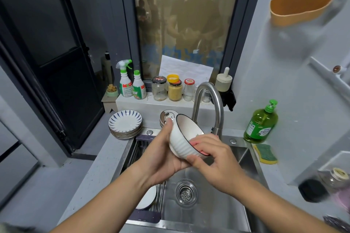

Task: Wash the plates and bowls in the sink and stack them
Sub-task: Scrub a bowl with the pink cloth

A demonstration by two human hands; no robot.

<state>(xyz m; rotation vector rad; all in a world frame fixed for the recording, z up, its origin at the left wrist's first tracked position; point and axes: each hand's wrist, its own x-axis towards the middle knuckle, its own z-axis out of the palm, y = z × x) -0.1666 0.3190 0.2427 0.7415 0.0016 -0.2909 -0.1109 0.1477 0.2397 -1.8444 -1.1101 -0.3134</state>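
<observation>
A white ribbed bowl (184,136) with a dark rim is tilted above the steel sink (204,212). My left hand (162,159) grips it from the left and below, thumb up on its outer wall. My right hand (214,159) holds a pink sponge (195,143) pressed at the bowl's rim and side. A stack of blue-striped plates (125,124) sits on the counter at the sink's back left. Patterned bowls (167,116) stand stacked behind the held bowl. A white plate (148,197) lies on the drying rack under my left forearm.
The curved faucet (212,104) arches just behind the bowl. A green soap bottle (262,122) and a yellow-green sponge (266,153) sit on the right counter. Spray bottles (130,82) and jars (175,89) line the window ledge. A dark lid (312,190) lies at the right.
</observation>
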